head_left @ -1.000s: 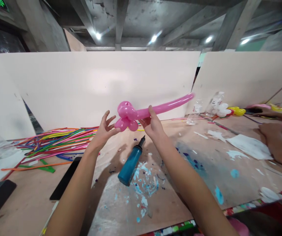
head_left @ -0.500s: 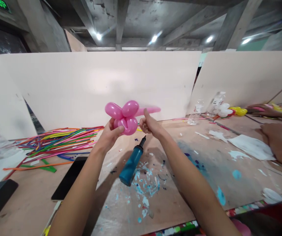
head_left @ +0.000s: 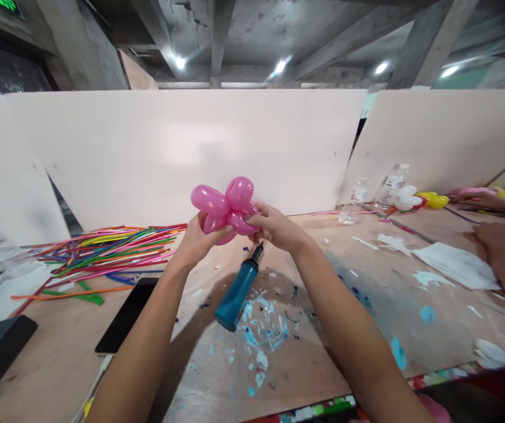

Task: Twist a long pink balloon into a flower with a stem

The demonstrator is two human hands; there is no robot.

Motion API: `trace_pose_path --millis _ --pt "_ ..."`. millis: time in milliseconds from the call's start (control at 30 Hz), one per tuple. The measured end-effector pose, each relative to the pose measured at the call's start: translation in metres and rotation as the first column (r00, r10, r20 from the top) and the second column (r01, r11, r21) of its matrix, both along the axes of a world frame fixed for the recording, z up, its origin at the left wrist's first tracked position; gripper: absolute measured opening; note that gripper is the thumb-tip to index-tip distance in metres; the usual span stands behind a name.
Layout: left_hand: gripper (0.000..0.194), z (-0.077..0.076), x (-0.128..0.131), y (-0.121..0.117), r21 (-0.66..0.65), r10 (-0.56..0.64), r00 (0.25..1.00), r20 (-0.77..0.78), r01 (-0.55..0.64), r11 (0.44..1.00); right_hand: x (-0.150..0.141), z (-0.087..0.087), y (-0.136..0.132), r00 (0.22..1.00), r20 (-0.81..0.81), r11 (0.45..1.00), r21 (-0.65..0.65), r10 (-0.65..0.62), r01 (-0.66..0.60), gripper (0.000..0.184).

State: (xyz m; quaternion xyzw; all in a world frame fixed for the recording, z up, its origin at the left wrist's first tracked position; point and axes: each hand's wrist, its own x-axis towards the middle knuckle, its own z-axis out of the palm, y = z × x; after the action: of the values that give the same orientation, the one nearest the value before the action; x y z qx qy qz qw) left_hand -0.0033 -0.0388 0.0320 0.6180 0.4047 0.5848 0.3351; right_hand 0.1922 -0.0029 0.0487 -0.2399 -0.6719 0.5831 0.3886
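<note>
A pink twisted balloon (head_left: 211, 200) with several puffed loops is held up above the table in front of the white board. My left hand (head_left: 196, 244) grips its lower left loop, thumb in front. On the other side my right hand (head_left: 279, 228) is closed on the lower right part, its thumb pressing the pink surface. Some of the balloon is hidden behind the fingers of both hands. Just beneath the hands, a blue balloon pump (head_left: 237, 294) with a black nozzle lies on the table, its tip close under my right hand.
Uninflated balloons (head_left: 120, 252) in many colours lie piled at the left, near a black phone (head_left: 127, 317). White boards (head_left: 191, 141) stand along the back. Clear bottles (head_left: 391, 185), a white and yellow balloon (head_left: 433, 200) and a co-worker's hand (head_left: 501, 252) are at the right.
My right hand has come left from beside the balloon's thin tail and now grips the lower right loops. The balloon has turned slightly, and its tail no longer sticks out to the right.
</note>
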Motion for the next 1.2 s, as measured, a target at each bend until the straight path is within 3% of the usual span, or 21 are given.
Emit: trace_pose_path --millis 267,533,633,1033,1200 --pt "0.034 0.004 0.001 -0.006 -0.075 0.049 0.991 -0.126 -0.059 0.995 -0.008 -0.003 -0.005 0.998 0.011 0.988 0.140 -0.066 0.064 0.038" --pt "0.019 0.001 -0.017 0.000 -0.159 -0.140 0.990 0.032 0.143 0.977 -0.002 0.001 -0.006 0.992 0.037 0.969 0.221 -0.118 0.107 0.037" --pt "0.022 -0.002 -0.019 0.003 -0.190 -0.187 0.977 0.106 0.205 0.960 -0.003 0.001 -0.006 0.985 0.070 0.957 0.255 -0.160 0.137 0.041" --pt "0.040 0.000 -0.020 0.005 -0.090 -0.135 0.987 0.084 0.142 0.986 -0.003 0.000 -0.004 0.974 0.134 0.949 0.285 -0.181 0.137 0.053" --pt "0.048 0.004 -0.017 0.002 -0.047 -0.105 0.989 0.100 0.110 0.993 0.001 0.002 -0.006 0.951 -0.002 0.874 0.394 -0.309 0.284 0.072"
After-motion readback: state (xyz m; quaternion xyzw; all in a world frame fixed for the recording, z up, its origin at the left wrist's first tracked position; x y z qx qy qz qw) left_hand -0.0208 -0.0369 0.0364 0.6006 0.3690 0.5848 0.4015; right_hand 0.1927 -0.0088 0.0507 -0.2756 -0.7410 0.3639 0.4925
